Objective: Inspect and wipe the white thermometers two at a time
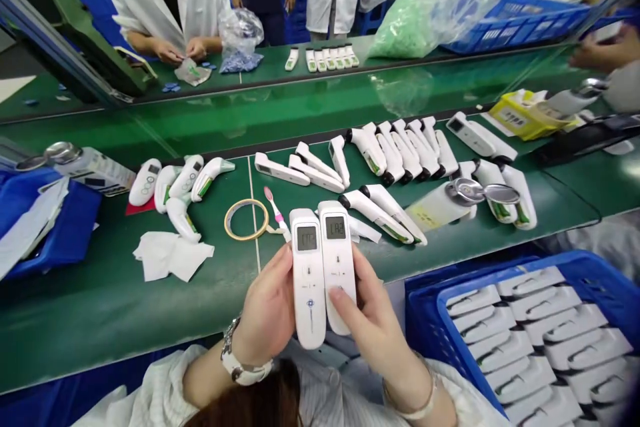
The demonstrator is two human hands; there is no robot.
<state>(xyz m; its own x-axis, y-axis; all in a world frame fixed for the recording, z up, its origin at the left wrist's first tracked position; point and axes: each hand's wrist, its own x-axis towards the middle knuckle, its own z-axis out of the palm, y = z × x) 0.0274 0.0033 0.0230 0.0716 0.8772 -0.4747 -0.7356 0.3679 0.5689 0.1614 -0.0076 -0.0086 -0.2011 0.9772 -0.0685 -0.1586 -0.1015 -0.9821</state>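
My left hand (269,303) is closed around a white handheld thermometer (309,280), its grey screen facing up toward me. Beside it, my right hand (373,310) grips a second white thermometer (336,240), with the thumb lying on its lower front. Both screens show dark characters, and the two devices touch side by side, upright. Just beyond them lie a pink and white toothbrush (274,208) and a roll of tape (247,219). More white thermometers (383,213) lie on their sides behind my right hand.
A pump bottle (440,203) lies among thermometers to the right. Crumpled white wipes (173,255) and a blue bin (75,227) are at left. A blue crate (425,307) of packed white devices stands at lower right. Across the green bench (125,320), a person (175,7) handles small parts.
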